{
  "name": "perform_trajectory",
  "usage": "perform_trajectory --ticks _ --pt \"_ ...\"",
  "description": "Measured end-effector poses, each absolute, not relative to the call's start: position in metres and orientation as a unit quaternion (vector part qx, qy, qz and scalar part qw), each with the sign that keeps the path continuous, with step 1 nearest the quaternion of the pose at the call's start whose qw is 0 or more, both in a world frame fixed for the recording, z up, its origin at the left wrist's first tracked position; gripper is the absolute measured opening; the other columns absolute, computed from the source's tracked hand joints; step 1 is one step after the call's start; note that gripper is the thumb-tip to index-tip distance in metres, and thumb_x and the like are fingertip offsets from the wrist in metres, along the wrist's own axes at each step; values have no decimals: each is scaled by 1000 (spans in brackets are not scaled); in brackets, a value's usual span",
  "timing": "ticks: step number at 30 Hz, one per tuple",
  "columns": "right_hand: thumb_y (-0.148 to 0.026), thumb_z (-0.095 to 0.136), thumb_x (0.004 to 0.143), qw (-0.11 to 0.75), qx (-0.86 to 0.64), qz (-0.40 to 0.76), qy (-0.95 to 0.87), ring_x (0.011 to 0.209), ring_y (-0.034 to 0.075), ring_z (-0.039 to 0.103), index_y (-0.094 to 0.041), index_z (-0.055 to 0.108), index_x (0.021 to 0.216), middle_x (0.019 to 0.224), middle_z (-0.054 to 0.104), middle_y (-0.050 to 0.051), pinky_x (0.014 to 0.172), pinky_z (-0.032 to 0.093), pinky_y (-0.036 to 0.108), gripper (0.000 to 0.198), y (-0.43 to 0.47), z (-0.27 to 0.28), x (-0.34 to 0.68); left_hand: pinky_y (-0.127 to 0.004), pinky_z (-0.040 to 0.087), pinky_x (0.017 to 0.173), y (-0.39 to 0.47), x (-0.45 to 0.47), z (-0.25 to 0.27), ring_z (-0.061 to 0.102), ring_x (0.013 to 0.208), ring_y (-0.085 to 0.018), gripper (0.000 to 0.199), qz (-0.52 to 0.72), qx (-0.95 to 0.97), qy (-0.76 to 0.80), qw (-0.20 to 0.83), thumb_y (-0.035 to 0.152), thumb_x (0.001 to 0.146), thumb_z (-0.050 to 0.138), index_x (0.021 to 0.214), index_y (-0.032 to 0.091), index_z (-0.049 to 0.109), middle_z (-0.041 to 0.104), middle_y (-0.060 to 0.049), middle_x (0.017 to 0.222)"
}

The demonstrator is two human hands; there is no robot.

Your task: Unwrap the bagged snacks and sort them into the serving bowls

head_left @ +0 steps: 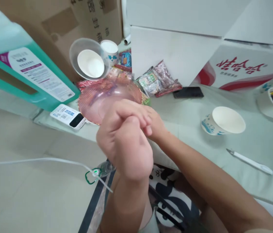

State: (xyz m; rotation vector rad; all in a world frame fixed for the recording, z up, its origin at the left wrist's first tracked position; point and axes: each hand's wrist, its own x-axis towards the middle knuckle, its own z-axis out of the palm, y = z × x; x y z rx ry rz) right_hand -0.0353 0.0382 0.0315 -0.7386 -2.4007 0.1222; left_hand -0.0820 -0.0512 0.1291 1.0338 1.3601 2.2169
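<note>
My left hand (pixel 125 139) is raised in the middle, its fingers curled and the thumb folded against them. Whatever it may hold is hidden. Directly behind it is my right hand (pixel 156 124), touching or nearly touching the left. Its fingers are mostly covered. A pink, ribbed, see-through plate (pixel 91 103) with a gold rim lies just beyond both hands. Snack packets (pixel 160 77) in shiny wrappers are heaped behind the plate. On the right stands a paper cup (pixel 228 120) with a blue print, and a white-handled craft knife (pixel 251 161) lies nearer to me.
A big jug of green liquid (pixel 51 74) stands at the left, beside a white device (pixel 67 116). Behind are a clear bowl (pixel 74 53), a cardboard box (pixel 61 26) and white boxes (pixel 162 51). A black phone (pixel 189 92) lies before them. A white cable (pixel 54 159) crosses the left.
</note>
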Motion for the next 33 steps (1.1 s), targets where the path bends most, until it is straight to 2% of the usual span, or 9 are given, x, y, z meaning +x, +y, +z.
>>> perform_trajectory --ticks 4,7,11,15,21,25,29,31,33 --pt "-20 52 104 420 -222 -28 -879 118 16 69 -22 68 100 103 78 0 98 57 31 17 22 51 -1 -35 45 53 -68 -71 147 46 50 -14 28 784 407 404 238 9 81 46 57 23 39 43 1 53" --pt "-19 56 101 470 -240 -40 -849 113 21 71 -22 66 98 93 76 3 96 60 34 10 10 55 39 -35 46 55 -71 -62 142 50 53 -14 27 761 448 386 269 11 82 48 59 24 44 50 1 57" --pt "-14 62 96 443 -351 -60 -823 121 28 69 -23 67 99 92 74 4 102 58 44 11 -5 44 100 -33 44 54 -61 -52 125 48 54 -13 25 703 497 397 318 17 87 49 63 23 50 54 0 61" --pt "-16 65 93 410 -409 -81 -811 118 29 70 -25 68 99 91 74 4 100 59 47 10 -18 19 139 -30 41 53 -44 -46 113 46 54 -12 26 687 506 394 341 18 87 49 62 22 49 51 1 59" --pt "-16 65 93 387 -411 -95 -820 113 29 71 -23 66 101 91 74 5 96 60 47 11 -15 -17 153 -28 41 59 7 -75 72 49 60 -13 22 638 489 516 296 18 83 54 62 21 54 51 1 60" --pt "-14 65 88 404 -426 -105 -803 127 34 64 -25 66 117 117 73 10 106 52 56 31 -14 -22 153 -32 48 76 48 -108 31 58 76 -20 7 551 441 668 237 22 78 67 85 25 66 52 1 64" --pt "-10 61 84 456 -406 -62 -789 125 34 65 -27 62 118 120 70 10 104 54 57 38 -16 -18 154 -47 42 103 77 -123 6 58 115 -33 40 487 460 717 191 36 74 80 111 28 69 66 -8 88" --pt "-8 59 84 466 -400 -46 -788 121 33 67 -27 60 118 117 70 10 100 57 57 39 -16 -16 156 -48 40 106 88 -123 -1 57 120 -34 42 466 474 720 200 41 73 81 112 28 69 70 -10 101" --pt "-7 58 84 469 -402 -27 -786 120 33 68 -26 58 119 115 70 11 98 58 57 41 -14 -14 160 -45 43 101 96 -122 -4 61 113 -32 34 447 479 727 206 40 74 79 103 27 69 71 -9 100"
